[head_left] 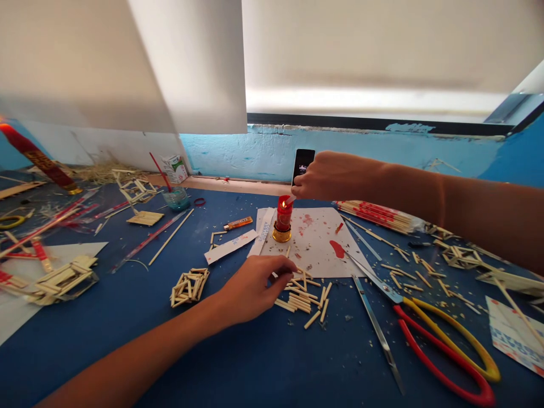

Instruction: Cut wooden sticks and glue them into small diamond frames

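Now we pinch a stick [289, 200] in our right hand [329, 177] at the candle [283, 214] | left hand [255, 286] fingers closed on sticks [304, 297] on the surface [238, 357] | light, brittle; hold mid-length.

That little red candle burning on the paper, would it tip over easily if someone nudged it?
Probably yes: the red candle stands tall and narrow on a small gold base. It looks light, so it might slide on the white paper. With the flame lit, a spill of soft wax seems likely.
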Available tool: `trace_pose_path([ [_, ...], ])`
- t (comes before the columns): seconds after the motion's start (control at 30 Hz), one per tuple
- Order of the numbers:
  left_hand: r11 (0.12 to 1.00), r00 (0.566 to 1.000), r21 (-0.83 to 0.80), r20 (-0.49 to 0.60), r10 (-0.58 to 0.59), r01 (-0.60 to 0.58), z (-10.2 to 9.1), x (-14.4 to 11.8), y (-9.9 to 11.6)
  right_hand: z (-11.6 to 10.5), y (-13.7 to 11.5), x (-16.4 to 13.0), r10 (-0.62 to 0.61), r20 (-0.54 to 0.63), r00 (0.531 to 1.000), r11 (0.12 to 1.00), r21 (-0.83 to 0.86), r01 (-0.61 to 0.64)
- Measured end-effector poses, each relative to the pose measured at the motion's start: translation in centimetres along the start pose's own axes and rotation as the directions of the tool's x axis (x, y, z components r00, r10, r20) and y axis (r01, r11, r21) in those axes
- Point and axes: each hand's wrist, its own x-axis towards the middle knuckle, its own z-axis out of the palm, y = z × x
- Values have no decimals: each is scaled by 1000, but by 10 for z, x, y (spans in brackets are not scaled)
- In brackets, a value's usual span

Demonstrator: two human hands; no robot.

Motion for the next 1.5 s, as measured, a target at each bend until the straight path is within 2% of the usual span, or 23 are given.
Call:
trace_pose_path([
  [0.27,997,999,-68,-35,-23,21,0,1,0,1,0,-1,21,-52,998,997,71,-18],
  [0.4,988,995,-147,-85,-58,45,-1,0,0,2,1,-7,74,-138,988,984,173,-49],
  [0.47,976,989,-209,-123,-84,57,-4,0,3,1,0,-17,143,-213,966,959,270,-82],
  [0.53,956,980,-289,-168,-104,52,-9,1,11,1,-5,-32,260,-319,911,897,428,-106],
  [0.67,888,948,-456,-302,-98,-54,-24,10,45,0,-31,-69,492,-471,732,703,711,-16],
  [0.8,804,933,-572,-354,-63,-163,-32,26,92,-8,-64,-102,637,-503,584,557,824,104],
  [0.87,703,933,-678,-354,-56,-215,-31,33,115,-13,-75,-114,702,-494,512,455,865,210],
  [0.93,644,930,-719,-366,-33,-260,-28,37,134,-19,-82,-123,741,-475,474,378,879,290],
  [0.97,634,928,-721,-373,-16,-279,-27,38,141,-21,-83,-126,748,-475,463,370,878,304],
  [1.1,598,927,-740,-375,12,-307,-20,33,155,-29,-85,-134,735,-529,425,457,849,265],
  [1.33,636,933,-722,-359,-6,-273,-21,22,150,-32,-85,-139,656,-623,426,583,777,238],
  [1.5,593,939,-763,-343,-34,-257,-17,24,150,-34,-88,-140,643,-647,410,624,753,208],
])
